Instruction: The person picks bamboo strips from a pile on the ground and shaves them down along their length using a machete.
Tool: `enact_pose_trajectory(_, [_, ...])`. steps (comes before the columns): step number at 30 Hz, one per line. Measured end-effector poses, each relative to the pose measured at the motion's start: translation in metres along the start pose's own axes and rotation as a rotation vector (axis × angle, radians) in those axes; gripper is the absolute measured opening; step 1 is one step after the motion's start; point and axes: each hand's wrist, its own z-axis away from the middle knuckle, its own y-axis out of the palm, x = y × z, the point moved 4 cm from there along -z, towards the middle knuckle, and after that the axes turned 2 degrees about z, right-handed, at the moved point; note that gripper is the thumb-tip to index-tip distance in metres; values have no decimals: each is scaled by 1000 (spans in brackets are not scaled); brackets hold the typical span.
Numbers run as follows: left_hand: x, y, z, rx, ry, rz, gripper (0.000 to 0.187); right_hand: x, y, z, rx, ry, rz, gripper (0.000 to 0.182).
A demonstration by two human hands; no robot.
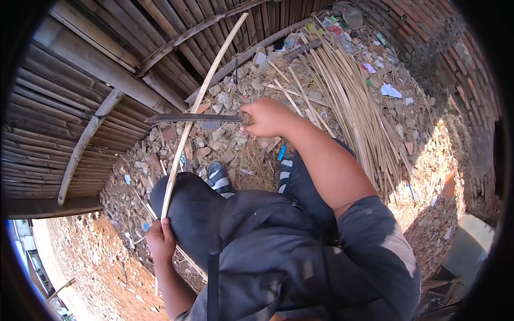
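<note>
In the head view my right hand [263, 119] is wrapped round the handle of a machete [206, 117], whose long dark blade points left. The blade crosses a long pale bamboo strip [199, 99] at about its middle. Gripping that strip near its lower end is my left hand [161, 239], thumb laid along it, beside my left knee. From there the strip rises past the knee and slants up to the right toward the bamboo wall. The palm side of my right hand is hidden.
A large bundle of split bamboo strips [356, 88] lies on the rubble to the right. A bamboo wall [64, 101] stands close on the left, a brick wall [466, 91] on the right. Litter such as white paper [391, 91] is scattered about. My sandalled feet [218, 179] rest on stony ground.
</note>
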Motion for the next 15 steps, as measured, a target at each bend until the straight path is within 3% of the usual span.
enact_pose_trajectory(6, [1,-1,1,12,-8,-32,48,-30,-10,-11,-61,170,-76,56])
enact_pose_trajectory(11, [-5,0,0,27,-8,-10,49,17,-10,6,83,113,27,38])
enact_pose_trajectory(15, [-8,-5,-1,37,-13,-18,48,11,-8,0,61,87,55,36])
